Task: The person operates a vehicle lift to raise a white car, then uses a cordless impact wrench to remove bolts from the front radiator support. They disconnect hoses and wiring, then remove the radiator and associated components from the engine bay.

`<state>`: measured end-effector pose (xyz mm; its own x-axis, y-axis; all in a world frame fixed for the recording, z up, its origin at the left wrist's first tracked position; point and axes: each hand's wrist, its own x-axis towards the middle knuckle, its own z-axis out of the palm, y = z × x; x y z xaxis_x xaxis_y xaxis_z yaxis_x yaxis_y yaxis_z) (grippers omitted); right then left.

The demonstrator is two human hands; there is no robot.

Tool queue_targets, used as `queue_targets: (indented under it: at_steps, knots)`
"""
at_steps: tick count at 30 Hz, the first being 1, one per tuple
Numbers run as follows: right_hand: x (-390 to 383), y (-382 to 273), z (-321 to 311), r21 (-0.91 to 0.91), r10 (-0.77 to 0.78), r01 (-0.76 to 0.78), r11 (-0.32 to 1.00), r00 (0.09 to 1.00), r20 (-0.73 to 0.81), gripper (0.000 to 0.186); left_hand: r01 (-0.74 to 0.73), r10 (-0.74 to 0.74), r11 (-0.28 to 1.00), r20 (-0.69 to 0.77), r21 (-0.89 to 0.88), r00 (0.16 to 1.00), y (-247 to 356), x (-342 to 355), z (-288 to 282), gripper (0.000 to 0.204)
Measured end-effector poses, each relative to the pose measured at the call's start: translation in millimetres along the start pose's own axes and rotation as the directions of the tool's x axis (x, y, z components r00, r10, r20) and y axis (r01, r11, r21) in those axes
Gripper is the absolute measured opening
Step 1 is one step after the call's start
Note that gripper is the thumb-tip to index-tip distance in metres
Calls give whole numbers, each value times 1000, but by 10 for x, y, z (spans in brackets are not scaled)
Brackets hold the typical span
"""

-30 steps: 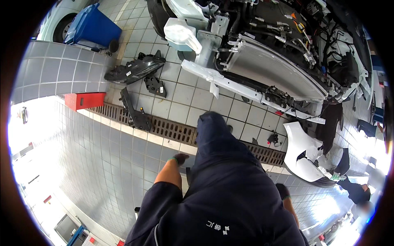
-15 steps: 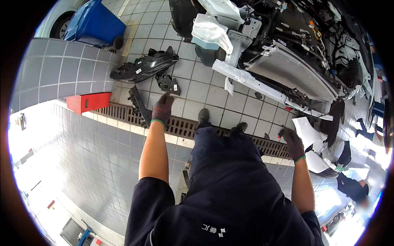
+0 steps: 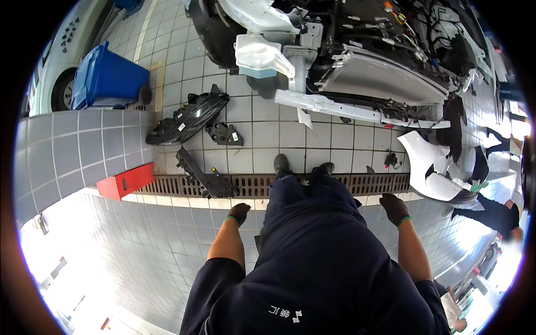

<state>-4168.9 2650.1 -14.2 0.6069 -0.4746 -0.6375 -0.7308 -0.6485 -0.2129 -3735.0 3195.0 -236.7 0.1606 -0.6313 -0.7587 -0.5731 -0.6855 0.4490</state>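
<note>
My left hand (image 3: 239,213), in a dark glove with a green cuff, hangs beside my left thigh. Its fingers are loosely bent, and nothing shows in them. On the far side of my right thigh from it, my right hand (image 3: 395,208) hangs in a matching glove, fingers loosely extended and holding nothing visible. Ahead of the left hand, a long black plastic bracket (image 3: 204,177) lies partly over the floor drain. Beyond it are a small black bracket (image 3: 224,134) and a dark headlight (image 3: 190,118). A white bumper cover (image 3: 420,162) lies beyond the right hand.
Ahead stands a car front stripped to its radiator (image 3: 385,78) and white crossbeam (image 3: 329,104). A slotted drain (image 3: 262,185) crosses the tiled floor at my shoes. To the left are a red box (image 3: 125,181), a tiled low wall (image 3: 67,145) and a blue bin (image 3: 109,78). Another person (image 3: 497,215) is at far right.
Both hands have come back from ahead to hang nearer my thighs, the left also moving inward. My view has turned slightly, shifting the floor and car parts in the picture.
</note>
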Motion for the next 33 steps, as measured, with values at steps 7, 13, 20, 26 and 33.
queue_targets:
  at_steps: [7, 13, 20, 26, 33]
  knots:
    - [-298, 78, 272, 470, 390, -327, 820, 920, -40, 52, -15, 32, 983, -91, 183, 995, -295, 813, -942, 36]
    - [-457, -370, 87, 464, 337, -337, 819, 938, 87, 58, -42, -265, 797, -412, -603, 872, 884, 939, -2519, 48]
    - [-739, 277, 464, 634, 419, -409, 657, 897, 144, 63, 115, -206, 942, -273, -315, 940, 1524, 1208, -2279, 54]
    - [-1320, 1695, 1196, 823, 646, -469, 320, 743, 172, 60, -6, 4, 980, 9, 197, 1000, 2216, 1418, -1254, 60]
    - [-1979, 2857, 1389, 854, 770, -504, 130, 594, 233, 61, 77, -39, 986, -242, 150, 970, 4079, 1731, -1525, 64]
